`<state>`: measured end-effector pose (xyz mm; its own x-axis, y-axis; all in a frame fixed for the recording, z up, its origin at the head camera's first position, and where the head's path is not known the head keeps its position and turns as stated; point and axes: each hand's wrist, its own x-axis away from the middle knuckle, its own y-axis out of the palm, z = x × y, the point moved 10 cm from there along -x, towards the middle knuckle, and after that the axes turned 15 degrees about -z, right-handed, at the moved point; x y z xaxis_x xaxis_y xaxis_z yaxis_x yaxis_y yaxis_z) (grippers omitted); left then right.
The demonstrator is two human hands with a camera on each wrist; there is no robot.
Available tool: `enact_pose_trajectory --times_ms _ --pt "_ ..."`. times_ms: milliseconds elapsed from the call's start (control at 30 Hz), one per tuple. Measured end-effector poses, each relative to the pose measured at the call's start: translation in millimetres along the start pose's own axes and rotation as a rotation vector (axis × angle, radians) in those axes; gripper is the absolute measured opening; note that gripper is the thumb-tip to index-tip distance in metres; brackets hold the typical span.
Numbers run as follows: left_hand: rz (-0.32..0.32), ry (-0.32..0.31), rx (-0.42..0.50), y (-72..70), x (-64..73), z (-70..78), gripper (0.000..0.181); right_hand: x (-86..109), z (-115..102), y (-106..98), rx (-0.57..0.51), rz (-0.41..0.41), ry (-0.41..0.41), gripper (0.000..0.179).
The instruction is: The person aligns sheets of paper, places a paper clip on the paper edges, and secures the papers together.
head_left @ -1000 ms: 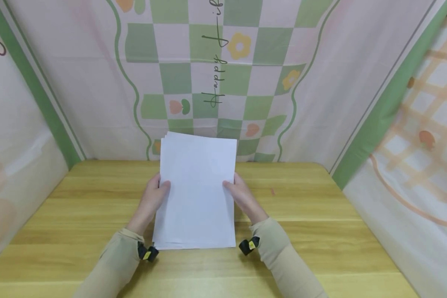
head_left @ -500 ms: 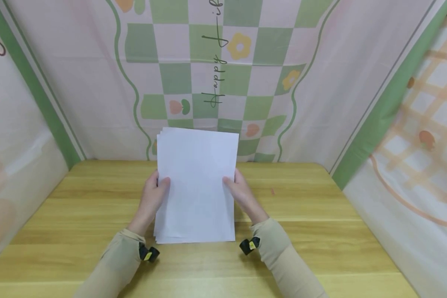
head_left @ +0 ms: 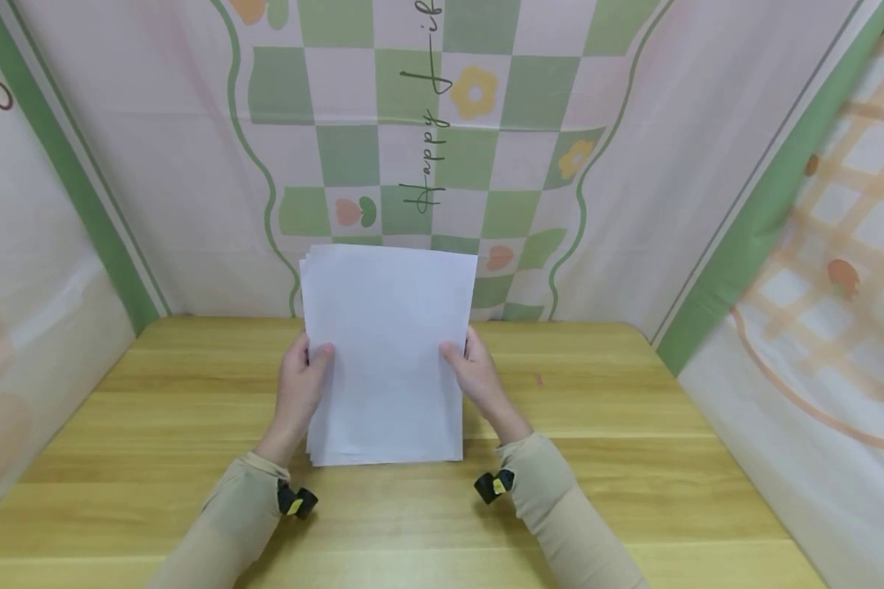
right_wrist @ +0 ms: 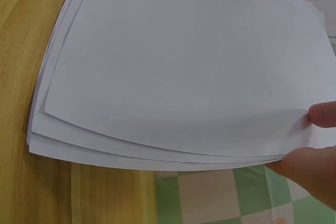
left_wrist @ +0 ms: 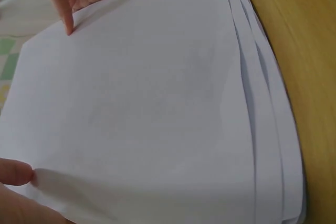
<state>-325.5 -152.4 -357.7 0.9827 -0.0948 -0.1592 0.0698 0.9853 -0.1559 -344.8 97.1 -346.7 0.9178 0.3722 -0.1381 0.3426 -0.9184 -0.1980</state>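
Several loose white sheets of paper (head_left: 390, 368) form an uneven stack, tilted upright in front of me. My left hand (head_left: 298, 386) grips its left edge, thumb on the front sheet and fingers behind. On the opposite edge my right hand (head_left: 482, 378) holds it the same way. Fanned, misaligned sheet edges show in the left wrist view, where the paper (left_wrist: 157, 98) bends slightly. In the right wrist view the lower corners of the sheets (right_wrist: 173, 66) are staggered, and the fingers behind the stack are mostly hidden.
A wood-grain table (head_left: 633, 491) lies under the hands. Behind it hangs a green-and-white checked cloth (head_left: 467, 155) with flowers and lettering. More printed cloth (head_left: 854, 311) closes off the right side, and pale cloth (head_left: 37, 327) the left. A small reddish mark (head_left: 539, 379) shows on the table.
The stack has risen a little, its lower edge moving away from me and its top edge higher against the cloth. Both hands have shifted slightly upward with it, keeping their hold.
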Motion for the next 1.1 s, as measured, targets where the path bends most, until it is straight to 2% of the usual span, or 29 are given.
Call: enact_pose_trajectory --times_ms 367,633,1100 --pt "0.018 0.089 0.057 -0.8 4.1 11.4 0.034 1.4 -13 -1 0.020 0.005 -0.093 0.044" --pt "0.072 0.139 0.102 -4.2 7.1 17.2 0.029 2.7 -20 -3 -0.009 0.017 -0.135 0.041" --pt "0.057 0.223 0.100 -2.0 10.1 27.1 0.032 6.9 -29 -3 -0.021 0.015 -0.210 0.040"
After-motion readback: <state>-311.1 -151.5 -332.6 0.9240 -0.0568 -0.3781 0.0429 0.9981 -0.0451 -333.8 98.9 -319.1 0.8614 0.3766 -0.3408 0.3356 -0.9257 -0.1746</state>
